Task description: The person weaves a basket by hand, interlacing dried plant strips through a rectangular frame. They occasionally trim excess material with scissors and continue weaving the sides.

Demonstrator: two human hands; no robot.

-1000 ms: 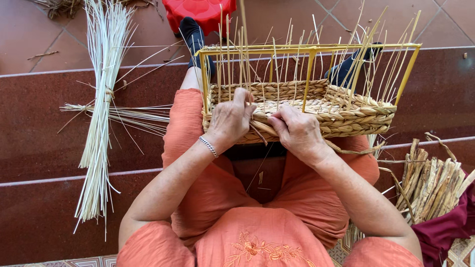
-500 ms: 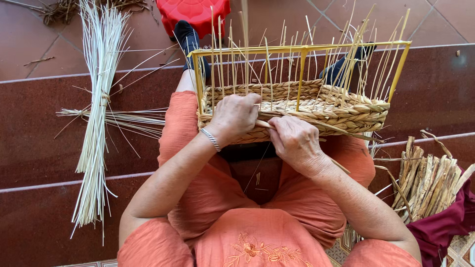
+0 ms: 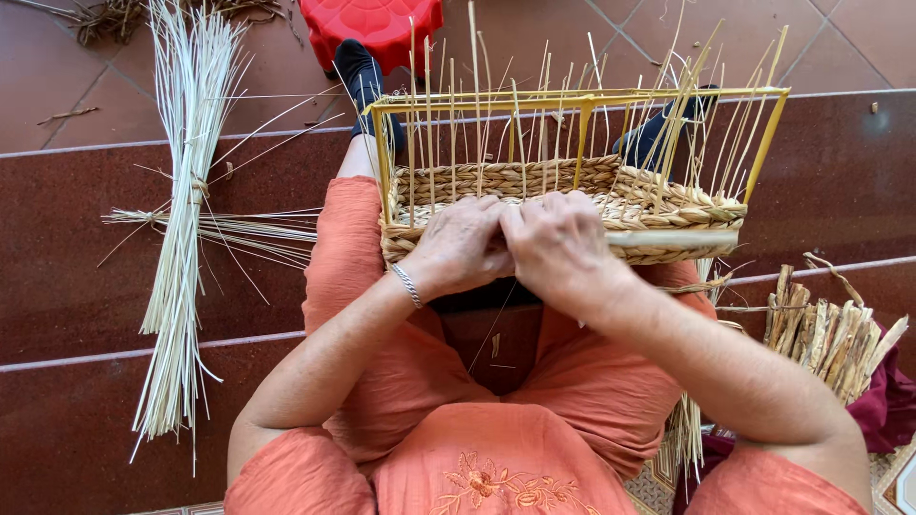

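Half-woven basket (image 3: 572, 205) on yellow wire frame (image 3: 582, 98) rests on lap, near wall toward body for reach. Left hand (image 3: 458, 246) and right hand (image 3: 558, 243) touching, fingers curled shut pinching weaving strand (image 3: 673, 238) against rim. Reed bundle (image 3: 181, 219) on floor, left.

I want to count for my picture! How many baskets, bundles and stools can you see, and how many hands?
Half-woven basket on a yellow frame: 1
Pale thin reed bundles on the steps: 2
Thick dried stalk bundle: 1
Red stool: 1
Hands: 2, the left hand and right hand, both at the basket's near rim
Total: 7
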